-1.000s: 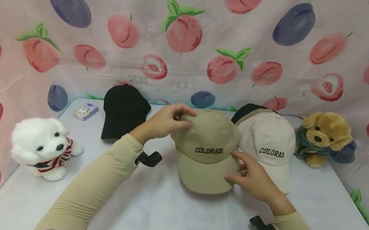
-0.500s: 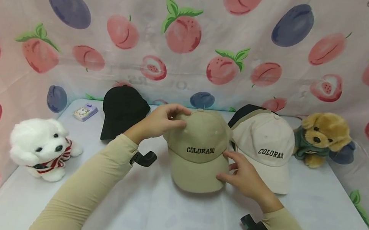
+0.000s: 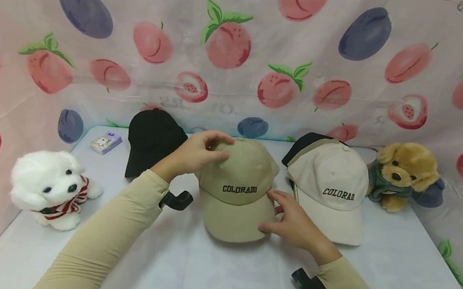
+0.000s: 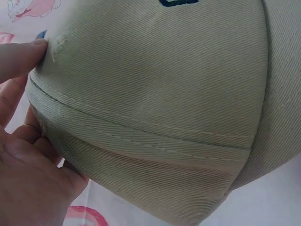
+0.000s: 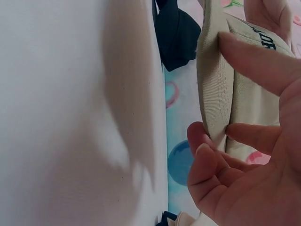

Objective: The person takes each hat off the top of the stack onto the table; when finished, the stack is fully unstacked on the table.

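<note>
A tan baseball cap (image 3: pixel 235 217) with COLORADO lettering is held between both hands, brim toward me. My left hand (image 3: pixel 195 154) grips the upper left of its crown; in the left wrist view the thumb (image 4: pixel 21 59) lies on the outside and other fingers go behind the fabric. With my right hand (image 3: pixel 297 225) I pinch the right side of the brim (image 5: pixel 214 84). Backdrop shows between brim and tabletop in the right wrist view, so the cap is off the table there. Its inside is hidden.
A black cap (image 3: pixel 154 140) stands at back left beside a small purple box (image 3: pixel 106 142). Back right holds an off-white COLORADO cap (image 3: pixel 336 176) with darker caps behind it. A white plush dog (image 3: pixel 48 184) sits left, a brown plush dog (image 3: pixel 403 170) right. The white table (image 3: pixel 214 282) meets a fruit-print backdrop.
Both hands have carried the tan cap leftward, away from the off-white cap and nearer the black one. More of the off-white cap's left side now shows. Both grips stay the same.
</note>
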A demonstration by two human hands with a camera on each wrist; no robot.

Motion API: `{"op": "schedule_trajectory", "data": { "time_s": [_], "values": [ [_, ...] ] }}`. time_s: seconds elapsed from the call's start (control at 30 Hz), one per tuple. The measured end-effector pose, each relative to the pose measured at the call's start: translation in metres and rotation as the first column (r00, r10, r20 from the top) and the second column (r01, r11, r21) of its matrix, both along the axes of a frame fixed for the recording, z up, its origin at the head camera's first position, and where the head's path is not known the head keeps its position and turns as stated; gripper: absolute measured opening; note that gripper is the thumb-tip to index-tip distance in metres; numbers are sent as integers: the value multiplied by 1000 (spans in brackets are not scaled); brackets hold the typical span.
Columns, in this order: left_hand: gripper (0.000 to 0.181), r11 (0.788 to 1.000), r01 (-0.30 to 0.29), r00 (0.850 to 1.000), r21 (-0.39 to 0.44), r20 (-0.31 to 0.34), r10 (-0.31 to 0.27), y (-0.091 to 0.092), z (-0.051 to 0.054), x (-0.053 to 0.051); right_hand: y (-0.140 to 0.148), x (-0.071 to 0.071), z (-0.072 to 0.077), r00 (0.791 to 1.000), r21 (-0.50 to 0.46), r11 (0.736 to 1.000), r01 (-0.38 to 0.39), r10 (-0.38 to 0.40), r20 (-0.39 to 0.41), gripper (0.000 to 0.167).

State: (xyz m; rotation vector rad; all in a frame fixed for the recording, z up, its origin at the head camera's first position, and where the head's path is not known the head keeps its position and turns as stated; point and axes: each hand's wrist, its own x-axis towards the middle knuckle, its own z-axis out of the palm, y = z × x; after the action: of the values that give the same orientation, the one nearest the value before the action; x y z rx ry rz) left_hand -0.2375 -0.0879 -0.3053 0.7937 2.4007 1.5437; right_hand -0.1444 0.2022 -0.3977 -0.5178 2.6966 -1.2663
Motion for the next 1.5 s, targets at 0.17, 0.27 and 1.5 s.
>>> {"op": "schedule_trajectory", "data": {
  "time_s": [0.17, 0.27, 1.5],
  "values": [
    [35, 1000, -17, 1000, -8, -19, 16, -2, 2, -3, -2, -2, 2, 999, 11, 999, -31, 31, 33, 94],
    [34, 1000, -28, 999, -3, -42, 28, -3, 2, -5, -4, -4, 3, 998, 4, 999, -43, 43, 38, 96],
    [31, 988, -154, 986, -27, -67, 152, -24, 14, -31, -35, -25, -1, 995, -156, 983, 96, -98, -7, 76]
  ]
}}
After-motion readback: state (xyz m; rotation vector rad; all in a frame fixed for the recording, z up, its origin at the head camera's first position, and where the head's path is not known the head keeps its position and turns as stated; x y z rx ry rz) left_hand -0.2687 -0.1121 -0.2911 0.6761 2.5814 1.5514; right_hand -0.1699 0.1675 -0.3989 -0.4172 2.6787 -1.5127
